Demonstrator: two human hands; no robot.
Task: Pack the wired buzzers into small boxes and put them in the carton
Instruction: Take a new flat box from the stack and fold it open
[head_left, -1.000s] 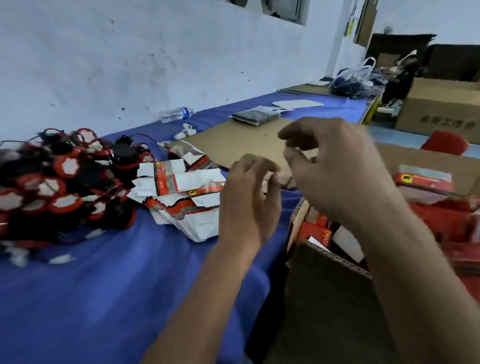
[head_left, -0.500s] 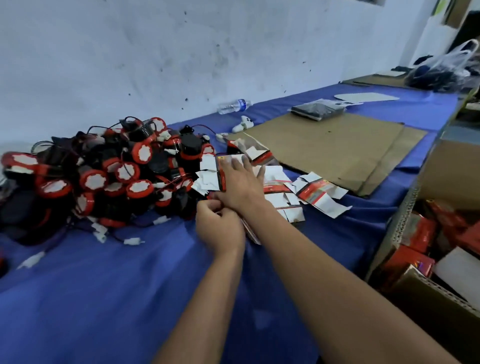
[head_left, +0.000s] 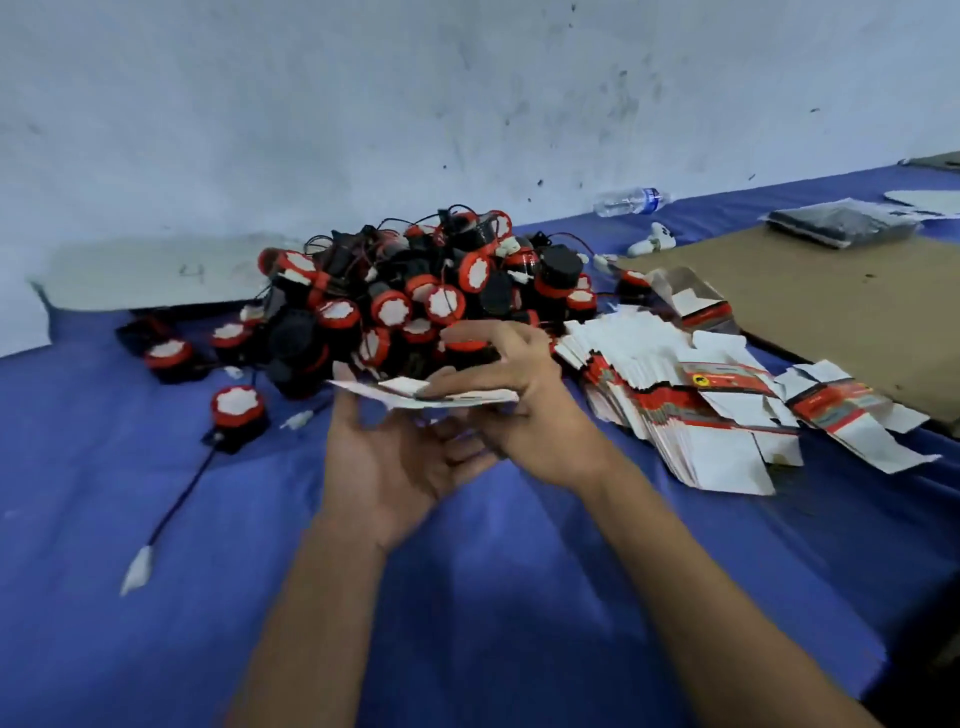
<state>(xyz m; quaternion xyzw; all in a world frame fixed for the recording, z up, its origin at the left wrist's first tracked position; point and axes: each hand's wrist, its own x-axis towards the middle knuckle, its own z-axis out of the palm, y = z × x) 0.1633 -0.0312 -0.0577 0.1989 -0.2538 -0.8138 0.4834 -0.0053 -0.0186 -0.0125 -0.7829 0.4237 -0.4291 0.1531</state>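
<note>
Blue tablecloth (head_left: 519, 597), scuffed white wall behind. Flat box blank (head_left: 415, 392) held edge-on: right hand (head_left: 524, 400) pinching it, left hand (head_left: 395, 462) palm-up beneath, fingers relaxed. Buzzer pile (head_left: 415, 301) far; blank stack (head_left: 685, 410) right; cardboard sheet (head_left: 831, 301) far right.

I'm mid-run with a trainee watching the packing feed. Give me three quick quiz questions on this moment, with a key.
1. True or false: the flat box blank held between the hands is already folded into a box.
2. Which side of the buzzer pile is the stack of flat blanks on? A) camera left B) camera right
3. What lies on its side by the wall, behind the cardboard sheet?

Key: 1 false, it is still flat, with the right hand pinching it and the left hand open beneath. 2 B. 3 a water bottle.
</note>
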